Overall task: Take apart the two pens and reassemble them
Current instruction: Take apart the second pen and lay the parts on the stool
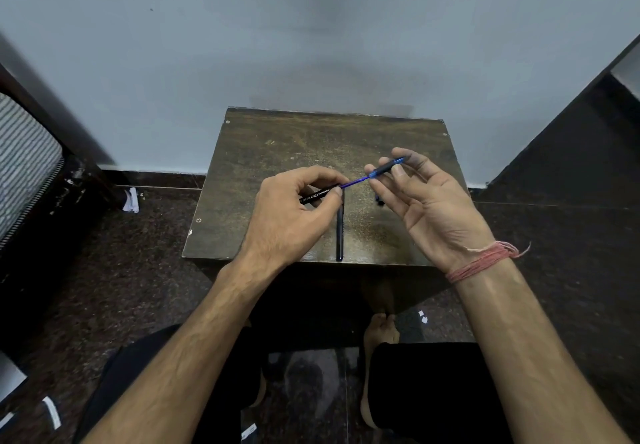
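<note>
My left hand [294,215] grips a black pen barrel [317,196] with white lettering. A thin blue refill [355,183] runs out of its open end up to the right. My right hand [415,194] pinches the pen's front grip section [385,168], black and blue, at the refill's far end. Both hands hover over a small dark wooden table [277,152]. A second dark pen [340,232] lies whole on the table below my left hand, pointing at the near edge. A small dark piece [379,201], perhaps a cap, shows partly behind my right fingers.
The table stands against a pale wall, on a dark speckled floor. A striped cushion [24,159] on dark furniture is at the left. A dark cabinet [571,138] stands at the right. Paper scraps [131,201] lie on the floor. My knees and bare feet are below.
</note>
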